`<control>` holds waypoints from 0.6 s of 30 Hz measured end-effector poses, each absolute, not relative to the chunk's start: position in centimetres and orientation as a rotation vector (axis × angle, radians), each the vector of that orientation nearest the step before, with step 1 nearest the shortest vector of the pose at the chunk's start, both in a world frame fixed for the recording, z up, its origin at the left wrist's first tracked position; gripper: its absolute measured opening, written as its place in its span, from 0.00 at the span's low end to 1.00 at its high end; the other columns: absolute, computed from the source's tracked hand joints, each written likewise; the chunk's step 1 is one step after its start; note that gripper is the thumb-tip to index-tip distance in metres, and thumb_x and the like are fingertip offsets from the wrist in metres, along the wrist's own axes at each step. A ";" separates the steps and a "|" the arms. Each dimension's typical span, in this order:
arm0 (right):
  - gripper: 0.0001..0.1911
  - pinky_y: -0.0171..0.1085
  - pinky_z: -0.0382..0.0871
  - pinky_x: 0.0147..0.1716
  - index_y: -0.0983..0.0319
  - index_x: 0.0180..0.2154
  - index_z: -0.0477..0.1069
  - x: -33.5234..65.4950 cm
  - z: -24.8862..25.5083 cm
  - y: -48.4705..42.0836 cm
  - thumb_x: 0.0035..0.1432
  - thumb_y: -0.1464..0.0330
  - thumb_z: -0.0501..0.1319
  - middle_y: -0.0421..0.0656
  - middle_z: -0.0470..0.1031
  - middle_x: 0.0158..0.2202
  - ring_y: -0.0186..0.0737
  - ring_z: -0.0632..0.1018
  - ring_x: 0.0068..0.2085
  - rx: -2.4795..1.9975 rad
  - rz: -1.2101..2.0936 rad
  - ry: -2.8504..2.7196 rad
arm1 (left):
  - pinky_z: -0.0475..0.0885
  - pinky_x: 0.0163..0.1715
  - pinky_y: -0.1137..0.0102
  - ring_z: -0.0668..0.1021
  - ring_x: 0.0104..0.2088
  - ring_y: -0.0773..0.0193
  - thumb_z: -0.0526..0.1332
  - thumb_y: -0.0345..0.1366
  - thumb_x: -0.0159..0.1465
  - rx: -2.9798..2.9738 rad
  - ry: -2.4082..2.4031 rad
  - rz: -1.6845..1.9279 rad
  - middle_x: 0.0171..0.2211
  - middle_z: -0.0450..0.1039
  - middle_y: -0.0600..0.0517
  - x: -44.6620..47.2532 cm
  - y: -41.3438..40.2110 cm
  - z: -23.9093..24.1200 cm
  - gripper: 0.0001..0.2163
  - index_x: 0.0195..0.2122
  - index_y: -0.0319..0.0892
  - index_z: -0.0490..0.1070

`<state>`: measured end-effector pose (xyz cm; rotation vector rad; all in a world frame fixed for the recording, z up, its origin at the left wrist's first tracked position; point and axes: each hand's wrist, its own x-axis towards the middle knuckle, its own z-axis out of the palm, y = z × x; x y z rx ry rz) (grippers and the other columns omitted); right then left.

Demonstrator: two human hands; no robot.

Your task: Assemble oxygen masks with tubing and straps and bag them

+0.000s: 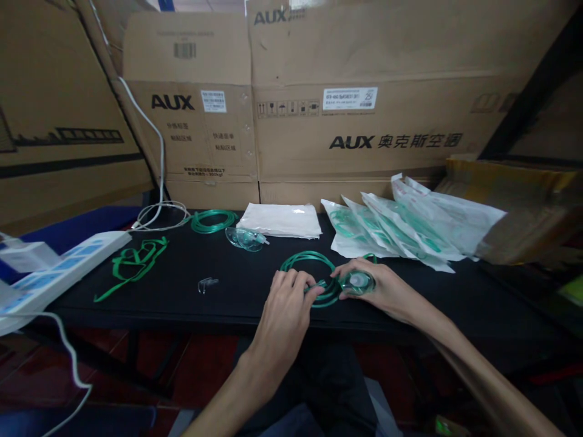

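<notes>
My left hand rests on the black table with its fingers curled, pinching the near side of a coil of green tubing. My right hand is closed around a clear green-tinted mask that sits at the right end of that coil. Both hands are close together near the table's front edge.
Another clear mask and a second green tubing coil lie further back. Green elastic straps and a small clear connector are at left. Flat white bags and filled packets lie behind. Cardboard boxes wall the back; a power strip sits far left.
</notes>
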<state>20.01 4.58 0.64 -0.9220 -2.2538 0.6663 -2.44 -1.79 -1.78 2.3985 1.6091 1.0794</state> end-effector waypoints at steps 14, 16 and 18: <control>0.15 0.33 0.69 0.36 0.59 0.36 0.72 15.1 -0.7 -0.1 0.54 0.85 0.61 0.39 0.78 0.33 0.38 0.79 0.34 -0.791 0.360 -2.153 | 0.70 0.46 0.59 0.77 0.44 0.54 0.52 0.35 0.75 2.332 1.698 1.066 0.41 0.76 0.48 -0.7 -0.3 -1.4 0.07 0.43 0.42 0.68; 0.16 0.34 0.70 0.40 0.59 0.39 0.72 16.0 -0.3 0.0 0.55 0.84 0.61 0.40 0.80 0.37 0.39 0.80 0.38 -0.758 0.398 -2.190 | 0.69 0.46 0.59 0.76 0.45 0.54 0.50 0.33 0.75 2.454 1.582 0.963 0.43 0.76 0.48 -1.5 -0.4 -1.4 0.08 0.45 0.43 0.68; 0.14 0.35 0.70 0.41 0.58 0.41 0.73 17.3 0.3 0.8 0.57 0.81 0.63 0.41 0.81 0.38 0.40 0.81 0.40 -0.791 0.410 -2.234 | 0.68 0.46 0.60 0.76 0.45 0.56 0.48 0.32 0.76 2.529 1.482 0.875 0.45 0.76 0.49 -2.4 -0.5 -1.1 0.09 0.45 0.44 0.68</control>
